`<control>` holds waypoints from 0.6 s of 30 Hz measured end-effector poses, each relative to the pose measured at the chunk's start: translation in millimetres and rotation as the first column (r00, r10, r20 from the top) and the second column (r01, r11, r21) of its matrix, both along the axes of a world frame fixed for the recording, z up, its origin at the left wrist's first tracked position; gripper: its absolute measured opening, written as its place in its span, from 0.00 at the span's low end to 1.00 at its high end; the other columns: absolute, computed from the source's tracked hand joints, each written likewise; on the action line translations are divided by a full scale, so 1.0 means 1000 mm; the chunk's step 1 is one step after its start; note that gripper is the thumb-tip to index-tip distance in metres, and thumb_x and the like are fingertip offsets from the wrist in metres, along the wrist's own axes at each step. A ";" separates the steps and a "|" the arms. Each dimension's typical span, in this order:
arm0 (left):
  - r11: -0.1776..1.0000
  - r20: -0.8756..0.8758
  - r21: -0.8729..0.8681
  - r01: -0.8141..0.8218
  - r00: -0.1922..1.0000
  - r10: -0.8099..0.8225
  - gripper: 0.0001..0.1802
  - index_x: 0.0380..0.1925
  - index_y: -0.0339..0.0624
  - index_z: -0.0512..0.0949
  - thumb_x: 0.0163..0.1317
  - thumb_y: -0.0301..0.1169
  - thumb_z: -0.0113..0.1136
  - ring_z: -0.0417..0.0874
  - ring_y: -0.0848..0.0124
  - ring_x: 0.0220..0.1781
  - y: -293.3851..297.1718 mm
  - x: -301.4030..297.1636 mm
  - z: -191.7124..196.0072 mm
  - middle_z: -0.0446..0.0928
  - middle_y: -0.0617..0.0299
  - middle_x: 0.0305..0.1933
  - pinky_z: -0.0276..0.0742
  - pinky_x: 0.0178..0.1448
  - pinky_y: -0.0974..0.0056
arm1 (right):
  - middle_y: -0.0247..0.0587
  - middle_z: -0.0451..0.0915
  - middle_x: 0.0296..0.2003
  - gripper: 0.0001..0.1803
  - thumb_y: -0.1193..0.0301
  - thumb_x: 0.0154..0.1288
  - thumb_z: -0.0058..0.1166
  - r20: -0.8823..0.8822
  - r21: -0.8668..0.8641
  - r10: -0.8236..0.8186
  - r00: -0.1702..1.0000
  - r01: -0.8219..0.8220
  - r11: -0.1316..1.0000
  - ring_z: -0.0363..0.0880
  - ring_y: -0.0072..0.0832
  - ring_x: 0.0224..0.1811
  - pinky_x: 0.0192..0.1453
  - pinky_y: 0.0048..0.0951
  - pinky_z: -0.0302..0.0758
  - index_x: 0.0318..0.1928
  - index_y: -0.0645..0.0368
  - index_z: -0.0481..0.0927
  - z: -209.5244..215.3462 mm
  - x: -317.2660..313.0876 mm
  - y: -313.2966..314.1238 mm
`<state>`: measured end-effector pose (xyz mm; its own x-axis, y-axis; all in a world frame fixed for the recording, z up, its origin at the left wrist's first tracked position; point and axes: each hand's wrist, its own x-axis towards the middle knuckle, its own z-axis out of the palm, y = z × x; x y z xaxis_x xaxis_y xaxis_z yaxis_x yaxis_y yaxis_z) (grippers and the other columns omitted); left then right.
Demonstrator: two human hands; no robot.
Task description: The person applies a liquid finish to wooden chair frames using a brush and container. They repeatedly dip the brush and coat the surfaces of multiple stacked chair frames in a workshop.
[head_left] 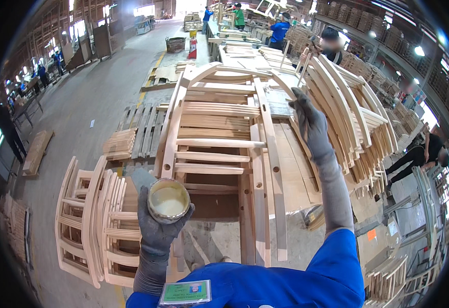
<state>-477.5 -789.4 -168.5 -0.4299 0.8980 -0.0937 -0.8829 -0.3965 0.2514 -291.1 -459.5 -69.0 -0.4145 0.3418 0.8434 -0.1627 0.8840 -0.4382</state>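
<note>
In my left hand [158, 220], wearing a grey glove, I grip a round pot [169, 200] with pale cream liquid inside and crusted drips on its rim. Just behind the pot shows a flat pale grey piece [143, 178]; whether I hold it too is unclear. My gloved right hand [309, 120] reaches forward on the right, its fingers closed at the end of a curved wooden piece [284, 84]. Between my hands stands a stack of bare wooden chair frames [219, 142], with slats, rails and holes in the posts. More curved frames [345, 108] lean in a pile beyond my right hand.
Slatted chair frames [88, 220] stand on the floor at my left. A pallet [145, 128] with wooden parts [120, 143] is farther left. The cardboard-covered bench [299, 179] is right of the stack. A co-worker [331, 46] stands across the pile; others work farther back.
</note>
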 end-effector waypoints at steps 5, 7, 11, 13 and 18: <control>1.000 -0.040 -0.001 -0.027 0.999 0.027 0.29 0.53 0.50 0.71 0.63 0.58 0.43 0.78 0.54 0.50 0.002 0.010 0.007 0.74 0.52 0.51 0.76 0.52 0.42 | 0.57 0.76 0.48 0.26 0.65 0.62 0.53 0.101 0.517 -0.748 0.656 0.607 0.603 0.78 0.48 0.42 0.46 0.40 0.76 0.60 0.56 0.68 -0.024 0.012 0.110; 1.000 -0.034 0.000 -0.029 0.999 0.029 0.29 0.52 0.49 0.71 0.63 0.58 0.43 0.78 0.54 0.50 0.003 0.011 0.011 0.74 0.51 0.50 0.76 0.52 0.42 | 0.58 0.77 0.43 0.28 0.62 0.59 0.57 -0.042 0.588 -0.787 0.615 0.652 0.478 0.78 0.48 0.41 0.43 0.43 0.76 0.57 0.58 0.69 -0.029 0.007 0.134; 0.987 -0.058 -0.079 -0.143 0.989 0.139 0.30 0.52 0.49 0.71 0.62 0.59 0.44 0.77 0.53 0.51 -0.006 0.009 0.011 0.74 0.52 0.50 0.76 0.52 0.42 | 0.58 0.77 0.40 0.24 0.64 0.58 0.56 0.270 0.281 -0.722 0.637 0.665 0.692 0.78 0.50 0.41 0.44 0.44 0.76 0.53 0.61 0.71 -0.043 -0.023 0.144; 0.976 -0.065 -0.117 -0.183 0.982 0.176 0.30 0.53 0.49 0.70 0.62 0.59 0.45 0.77 0.54 0.51 -0.006 0.006 0.007 0.74 0.53 0.50 0.76 0.52 0.43 | 0.57 0.77 0.40 0.21 0.65 0.59 0.55 0.192 0.266 -0.727 0.659 0.678 0.685 0.78 0.49 0.40 0.44 0.44 0.76 0.51 0.62 0.73 -0.042 -0.019 0.155; 0.972 -0.143 -0.137 -0.190 0.975 0.170 0.30 0.52 0.49 0.71 0.62 0.58 0.45 0.78 0.55 0.49 -0.003 0.007 0.007 0.75 0.54 0.50 0.77 0.52 0.46 | 0.55 0.79 0.37 0.20 0.68 0.54 0.60 0.171 0.126 -0.704 0.690 0.693 0.710 0.78 0.47 0.42 0.47 0.41 0.74 0.47 0.61 0.76 -0.029 0.009 0.187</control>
<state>-470.1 -792.7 -161.0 -0.6006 0.7846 -0.1537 -0.7564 -0.4954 0.4271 -282.3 -272.9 -98.1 -0.2258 0.5609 0.7965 0.5923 0.7282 -0.3449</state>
